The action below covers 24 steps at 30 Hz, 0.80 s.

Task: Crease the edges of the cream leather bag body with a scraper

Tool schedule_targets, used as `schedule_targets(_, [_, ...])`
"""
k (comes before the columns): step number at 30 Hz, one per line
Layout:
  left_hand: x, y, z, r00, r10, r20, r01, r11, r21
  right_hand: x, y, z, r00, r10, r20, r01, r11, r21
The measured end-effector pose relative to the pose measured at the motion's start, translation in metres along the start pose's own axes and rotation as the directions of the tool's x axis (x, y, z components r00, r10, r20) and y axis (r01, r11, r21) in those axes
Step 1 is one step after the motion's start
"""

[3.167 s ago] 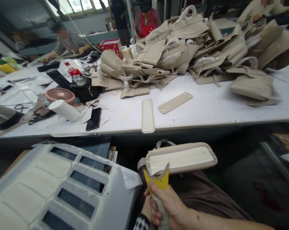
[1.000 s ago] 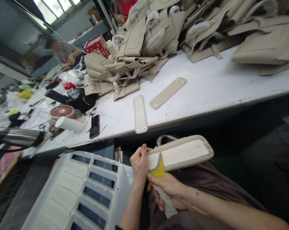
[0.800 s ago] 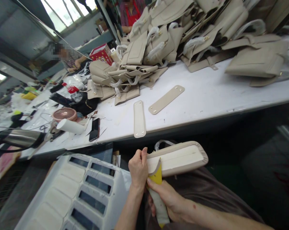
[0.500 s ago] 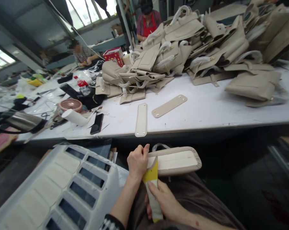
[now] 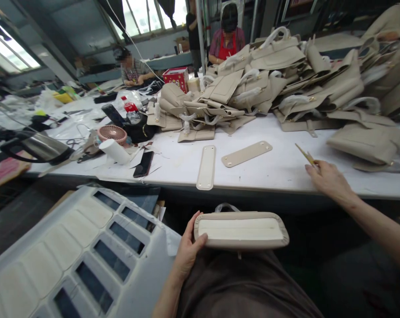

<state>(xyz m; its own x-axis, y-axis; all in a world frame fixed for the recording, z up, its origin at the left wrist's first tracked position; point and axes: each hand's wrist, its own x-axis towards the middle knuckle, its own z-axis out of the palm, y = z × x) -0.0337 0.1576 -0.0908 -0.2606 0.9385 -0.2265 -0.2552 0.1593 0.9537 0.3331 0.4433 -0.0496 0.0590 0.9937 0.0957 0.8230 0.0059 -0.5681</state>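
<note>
A beige handbag (image 5: 241,241) rests on my lap, its long oval base with a pale inset facing me and a plastic-wrapped handle showing behind. My left hand (image 5: 188,247) grips its left end, thumb pressed on the base and fingers round the edge. Out over the table at the right, my right hand (image 5: 330,180) pinches a thin yellowish scraper (image 5: 305,154), seen nearly edge-on. Between the hands, near the table's front edge, lie a pale strip-shaped panel (image 5: 206,168) and a beige panel (image 5: 246,154), both with small metal studs at the ends.
A large heap of beige bags (image 5: 233,92) covers the table's back. A phone (image 5: 143,164), white roll (image 5: 114,151), pink fan (image 5: 112,134) and kettle (image 5: 42,145) stand left. A white slotted crate (image 5: 153,265) is beside my left arm. Several co-workers sit or stand beyond.
My right hand has moved from the bag's left end out over the table at right, carrying the scraper. My left hand has opened from a fist-like grip and now clasps the bag's end.
</note>
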Motion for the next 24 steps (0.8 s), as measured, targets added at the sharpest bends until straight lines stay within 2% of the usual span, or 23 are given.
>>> schedule_targets(3, [0.001, -0.003, 0.002, 0.999, 0.026, -0.03, -0.025, 0.999, 0.048, 0.021, 0.013, 0.005, 0.994, -0.109, 0.013, 0.109, 0.974, -0.197])
schedule_targets(6, [0.002, -0.004, 0.004, 0.997, 0.055, -0.047, -0.052, 0.996, 0.075, 0.013, 0.005, 0.027, 0.966, -0.26, -0.003, 0.246, 0.919, -0.308])
schedule_targets(9, [0.002, -0.006, 0.008, 0.994, 0.06, -0.092, -0.055, 0.997, 0.058, -0.021, -0.015, 0.057, 0.92, -0.392, 0.026, 0.379, 0.868, -0.321])
schedule_targets(11, [0.002, -0.009, 0.012, 0.987, 0.039, -0.155, -0.037, 0.999, 0.016, -0.054, -0.03, 0.072, 0.87, -0.474, 0.134, 0.493, 0.839, -0.23])
schedule_targets(14, [0.002, -0.014, 0.018, 0.977, -0.017, -0.215, 0.005, 0.998, -0.06, -0.1, -0.047, 0.082, 0.75, -0.555, 0.36, 0.612, 0.788, -0.061])
schedule_targets(16, [0.004, -0.017, 0.019, 0.973, -0.044, -0.228, 0.022, 0.995, -0.098, -0.114, -0.057, 0.081, 0.729, -0.54, 0.421, 0.607, 0.794, -0.032])
schedule_targets(19, [0.011, -0.022, 0.014, 0.977, -0.049, -0.205, 0.018, 0.988, -0.152, -0.102, -0.073, 0.078, 0.776, -0.517, 0.362, 0.576, 0.814, -0.074])
schedule_targets(21, [0.017, -0.025, 0.008, 0.98, -0.056, -0.191, 0.025, 0.987, -0.161, -0.076, -0.09, 0.082, 0.8, -0.517, 0.305, 0.574, 0.807, -0.139])
schedule_targets(24, [0.023, -0.027, 0.003, 0.972, -0.052, -0.229, 0.027, 0.993, -0.111, -0.029, -0.122, 0.1, 0.817, -0.518, 0.254, 0.57, 0.793, -0.214])
